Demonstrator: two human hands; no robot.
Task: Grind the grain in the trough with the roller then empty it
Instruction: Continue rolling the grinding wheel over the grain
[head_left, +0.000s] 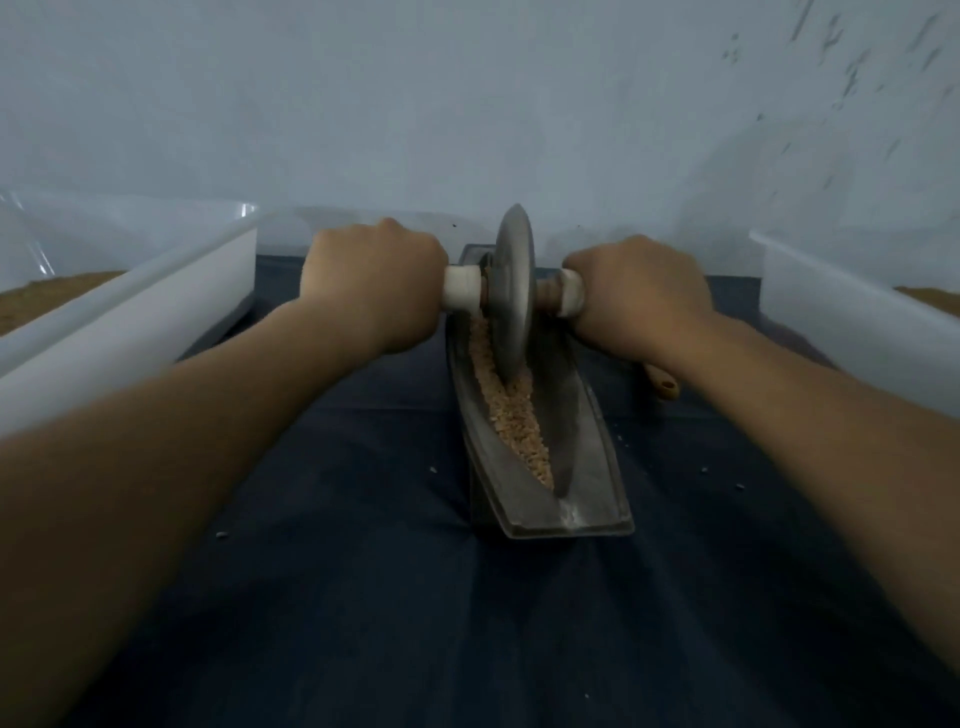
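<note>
Blue cloth (363, 597), trough (589, 467) of grain (519, 421), roller (511, 291)

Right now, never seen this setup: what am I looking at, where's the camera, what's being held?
No machine: a person works bare-handed, and the single picture comes from a camera on their head, looking forward and down. The left hand and right hand each grip a white handle of a grey metal disc roller. The disc stands on edge in a long dark metal boat-shaped trough, near its far end, among tan grain lying along the groove. The trough rests on a dark blue cloth. A white plastic bin sits on the left and another on the right, each showing some brown material. A small wooden piece pokes out beneath the right wrist; I cannot tell what.
</note>
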